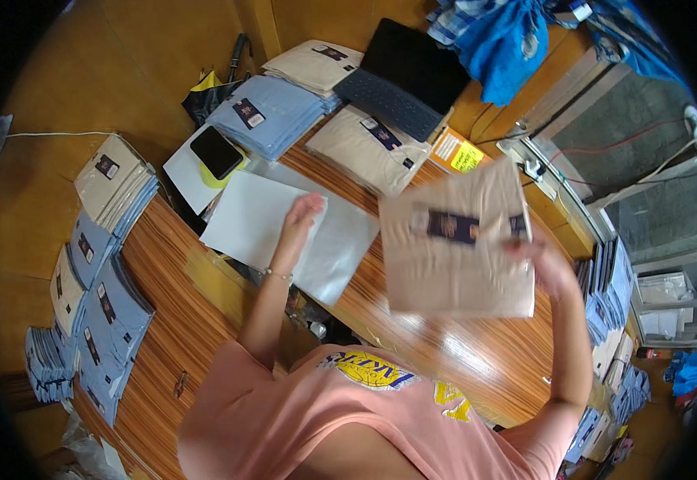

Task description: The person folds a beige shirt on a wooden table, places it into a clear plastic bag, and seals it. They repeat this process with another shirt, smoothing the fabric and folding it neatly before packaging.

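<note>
My right hand grips the right edge of a folded beige garment with a dark label on its front. The garment is held up over the right part of the table and is slightly blurred. Over by the white sheet, my left hand has its fingers pressed together at the edge of a clear plastic bag. The bag lies flat, partly over the white sheet. What exactly is between the left fingertips is hard to see.
Behind lie a black phone, a stack of blue packed garments, beige packed garments and a tablet with keyboard. More garment stacks line the table's left side. An orange-and-yellow box stands by the window.
</note>
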The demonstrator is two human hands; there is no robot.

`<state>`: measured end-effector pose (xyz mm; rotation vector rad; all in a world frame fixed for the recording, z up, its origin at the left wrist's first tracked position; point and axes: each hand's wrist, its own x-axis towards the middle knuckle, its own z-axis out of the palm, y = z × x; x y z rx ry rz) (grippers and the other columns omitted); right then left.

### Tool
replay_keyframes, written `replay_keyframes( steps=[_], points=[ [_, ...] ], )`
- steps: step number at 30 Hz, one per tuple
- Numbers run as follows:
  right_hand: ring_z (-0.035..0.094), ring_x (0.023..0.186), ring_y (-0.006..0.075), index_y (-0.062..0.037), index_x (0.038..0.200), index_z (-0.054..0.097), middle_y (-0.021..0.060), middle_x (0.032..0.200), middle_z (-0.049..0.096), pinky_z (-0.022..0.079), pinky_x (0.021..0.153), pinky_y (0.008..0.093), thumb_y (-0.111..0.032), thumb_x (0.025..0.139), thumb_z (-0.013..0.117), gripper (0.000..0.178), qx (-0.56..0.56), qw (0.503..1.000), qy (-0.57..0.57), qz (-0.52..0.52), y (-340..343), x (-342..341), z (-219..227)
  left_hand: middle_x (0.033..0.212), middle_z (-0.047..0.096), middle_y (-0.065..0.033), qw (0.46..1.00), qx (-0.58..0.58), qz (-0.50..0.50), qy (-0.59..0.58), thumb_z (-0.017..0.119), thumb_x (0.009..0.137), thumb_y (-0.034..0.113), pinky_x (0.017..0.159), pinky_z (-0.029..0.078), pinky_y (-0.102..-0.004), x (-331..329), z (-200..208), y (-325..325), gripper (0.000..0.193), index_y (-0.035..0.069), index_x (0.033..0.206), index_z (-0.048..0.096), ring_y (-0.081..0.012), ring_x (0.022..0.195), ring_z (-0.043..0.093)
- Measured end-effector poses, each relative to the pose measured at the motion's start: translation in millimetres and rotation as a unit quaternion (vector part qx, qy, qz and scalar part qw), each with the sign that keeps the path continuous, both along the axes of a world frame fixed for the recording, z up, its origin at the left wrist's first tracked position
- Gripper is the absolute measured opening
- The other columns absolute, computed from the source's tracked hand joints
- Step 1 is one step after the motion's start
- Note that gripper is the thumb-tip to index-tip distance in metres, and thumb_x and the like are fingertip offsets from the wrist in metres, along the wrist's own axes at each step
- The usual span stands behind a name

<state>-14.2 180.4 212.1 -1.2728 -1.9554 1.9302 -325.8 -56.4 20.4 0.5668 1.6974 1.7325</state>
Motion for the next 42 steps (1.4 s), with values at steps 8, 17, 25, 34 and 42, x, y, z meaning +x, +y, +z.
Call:
replay_keyframes(
  steps=[8, 17, 25, 34, 42],
  points=[
    [0.059, 0.094, 0.0171, -0.0031, 0.121, 0.047, 0.0083, 0.109, 0.060, 0.050, 0.079, 0.0303, -0.009, 0.082, 0.056, 0.040, 0.028, 0.921, 0.380, 0.078, 19, -281, 34, 0.131, 0.043, -0.0129, 0.844, 0.401, 0.165, -0.316, 0.043, 0.090, 0.056, 0.101, 0.032, -0.0495, -62, 112, 95, 0.070, 0.008, 0.138, 0.026, -0.0269, 0.125, 0.038],
    [0.055, 0.093, 0.0136, -0.0119, 0.142, 0.032, 0.0069, 0.104, 0.057, 0.046, 0.082, 0.0264, -0.005, 0.088, 0.059, 0.061, 0.191, 0.932, 0.304, 0.051, 55, -270, -105, 0.132, 0.040, -0.0134, 0.882, 0.394, 0.242, -0.087, 0.054, 0.079, -0.009, 0.097, 0.042, -0.0398, -278, 106, 213, 0.062, 0.008, 0.130, 0.024, -0.0263, 0.116, 0.048],
    [0.028, 0.132, 0.0366, -0.0056, 0.131, 0.042, 0.0214, 0.140, 0.034, 0.015, 0.109, 0.0535, -0.018, 0.086, 0.053, 0.048, 0.499, 0.842, -0.206, 0.006, -30, 29, -292, 0.128, 0.040, -0.0201, 0.936, 0.176, 0.299, 0.060, 0.058, 0.074, -0.007, 0.095, 0.042, -0.0364, -350, -49, 264, 0.078, 0.000, 0.135, 0.010, -0.0276, 0.114, 0.048],
    [0.029, 0.132, 0.0362, -0.0049, 0.125, 0.050, 0.0192, 0.140, 0.036, 0.015, 0.108, 0.0521, -0.016, 0.086, 0.052, 0.041, 0.477, 0.857, -0.194, 0.011, -23, 14, -277, 0.126, 0.041, -0.0233, 0.927, 0.109, 0.352, 0.069, 0.066, 0.074, 0.001, 0.091, 0.045, -0.0406, -413, -42, 265, 0.079, -0.007, 0.131, 0.012, -0.0312, 0.112, 0.049],
    [0.030, 0.132, 0.0361, -0.0045, 0.124, 0.051, 0.0197, 0.139, 0.036, 0.016, 0.108, 0.0516, -0.016, 0.085, 0.053, 0.041, 0.479, 0.854, -0.201, 0.008, -27, 16, -274, 0.125, 0.037, -0.0402, 0.883, -0.182, 0.274, 0.335, 0.074, 0.068, 0.042, 0.104, 0.032, -0.0418, -404, -66, 271, 0.098, -0.018, 0.128, 0.025, -0.0439, 0.117, 0.043]
  ],
)
